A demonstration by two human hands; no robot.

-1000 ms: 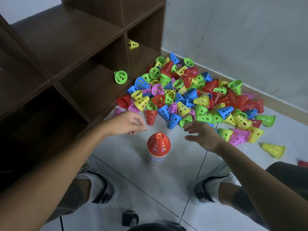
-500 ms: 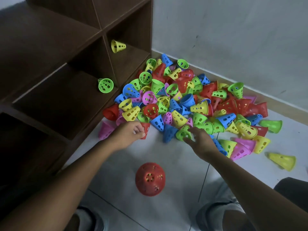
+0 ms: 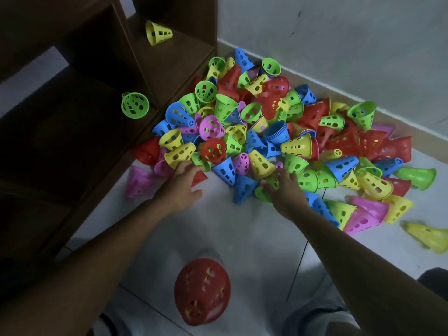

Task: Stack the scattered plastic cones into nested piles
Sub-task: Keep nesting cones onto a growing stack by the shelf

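A big heap of perforated plastic cones (image 3: 274,132) in red, yellow, green, blue and pink lies on the floor against the wall. A nested pile topped by a red cone (image 3: 202,291) stands near me, between my arms. My left hand (image 3: 180,187) is at the heap's near left edge, fingers and thumb around a small red cone (image 3: 200,177). My right hand (image 3: 286,190) is at the near middle edge, its fingers curled over a green cone (image 3: 263,192) that lies beside a blue cone (image 3: 242,190).
A dark wooden shelf unit (image 3: 72,141) fills the left side, with a yellow cone (image 3: 157,32) and a green cone (image 3: 135,105) in its compartments. A pink cone (image 3: 135,180) lies by the shelf foot. A stray yellow cone (image 3: 429,236) lies far right.
Both hands have reached forward from beside the nested pile to the heap's near edge. The left now holds a red cone, the right a green one. The view has moved closer to the heap.
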